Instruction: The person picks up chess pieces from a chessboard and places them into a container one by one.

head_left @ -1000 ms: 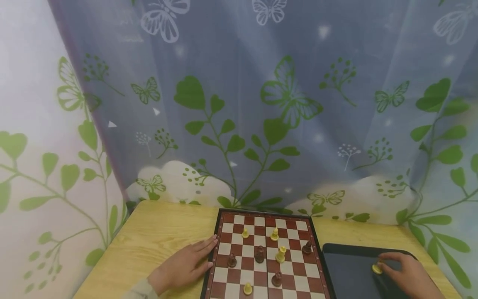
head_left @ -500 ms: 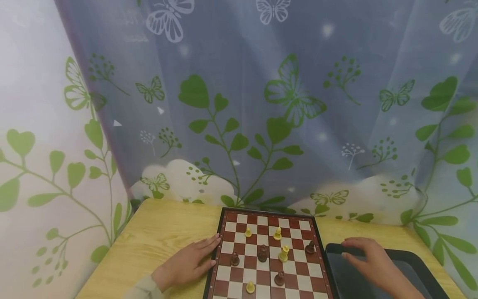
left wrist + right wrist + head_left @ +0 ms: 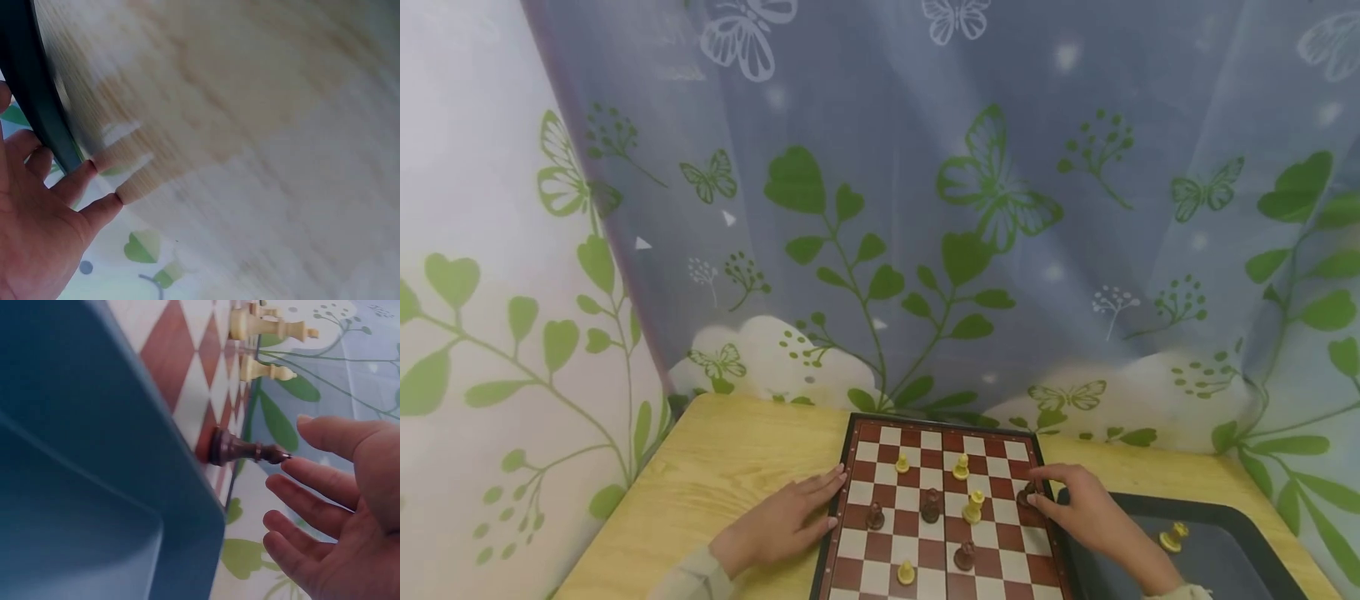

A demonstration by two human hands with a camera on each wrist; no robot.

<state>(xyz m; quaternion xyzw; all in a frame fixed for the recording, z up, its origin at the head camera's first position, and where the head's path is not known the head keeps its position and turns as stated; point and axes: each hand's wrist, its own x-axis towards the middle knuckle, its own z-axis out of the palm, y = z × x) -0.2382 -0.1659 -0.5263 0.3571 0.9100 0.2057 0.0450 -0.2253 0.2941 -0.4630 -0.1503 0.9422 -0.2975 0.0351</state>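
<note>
A dark brown bishop (image 3: 240, 450) stands upright on the right edge of the chessboard (image 3: 898, 546). My right hand (image 3: 1086, 508) reaches over that edge with thumb and fingers spread about the bishop. In the right wrist view, the index fingertip is right at the bishop's tip and the thumb stays apart from it. My left hand (image 3: 782, 521) rests at the board's left side, fingers fairly straight, fingertips against its frame. The black tray (image 3: 1225, 575) to the right bears a yellow chess piece (image 3: 1173, 536), lying tilted.
Several yellow and brown pieces stand upright on the board, among them a tall yellow king (image 3: 973, 507) and a yellow pawn (image 3: 906, 572). The wooden table (image 3: 737, 450) extends left of the board. A patterned curtain (image 3: 865, 208) hangs behind.
My right hand let go of the yellow piece in the tray and moved left to the brown bishop at the board's right edge. The left hand stayed at the board's side.
</note>
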